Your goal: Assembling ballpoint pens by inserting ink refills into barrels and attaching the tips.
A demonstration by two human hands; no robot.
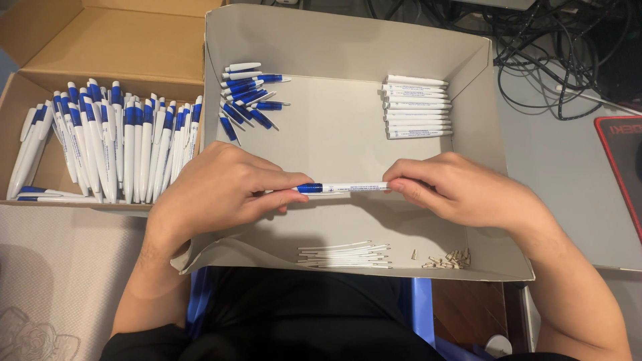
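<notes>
A white and blue pen (344, 188) lies level between both hands over the grey tray (334, 47). My left hand (221, 190) pinches its blue end, and my right hand (461, 187) pinches its white end. Inside the tray, a heap of blue pen parts (249, 97) sits at the back left. At the back right is a stack of white pen barrels (416, 107). Thin white refills (344, 255) and small springs (449, 259) lie along the near edge.
A brown cardboard box (114, 47) at the left holds several assembled white and blue pens (110, 144). Black cables (548, 47) tangle at the back right. A dark mat with a red edge (622, 167) lies at the right.
</notes>
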